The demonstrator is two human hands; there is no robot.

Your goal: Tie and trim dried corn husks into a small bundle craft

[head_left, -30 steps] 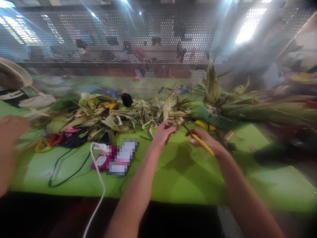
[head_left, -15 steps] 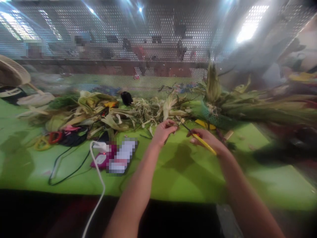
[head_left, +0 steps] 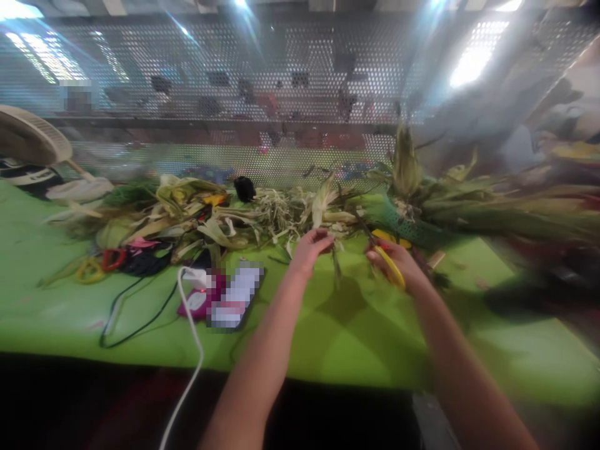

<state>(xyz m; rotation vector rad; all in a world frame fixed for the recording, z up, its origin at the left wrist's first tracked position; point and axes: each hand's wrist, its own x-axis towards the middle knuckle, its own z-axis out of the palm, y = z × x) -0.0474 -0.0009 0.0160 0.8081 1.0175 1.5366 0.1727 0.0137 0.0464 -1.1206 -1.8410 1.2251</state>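
Yellow tool handle [head_left: 392, 269], lime-green tabletop [head_left: 356, 356], pale yellow-green husks [head_left: 321, 205]

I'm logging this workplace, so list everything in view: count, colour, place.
Table: one, green, beneath
Corn husks: many, yellow-green, along back
Long leaves: several, green, back right
Basket: one, green, back right
Looped handles: two, yellow and red, left
Phone: one, pale-screened, left of centre
Socket block: one, magenta, left of phone
Plug: one, white, on socket block
Cable: one, white, from plug past front edge
Cord: one, black, front left
Ribbed object: one, beige, far left
Perforated screen: one, grey, behind table; beyond it blurred
Lump: one, black, among back husks
Scissors: one pair, yellow-handled, in right hand
Thin strand: one, dull green, at left hand
Hands: left and right, bare, mid-table
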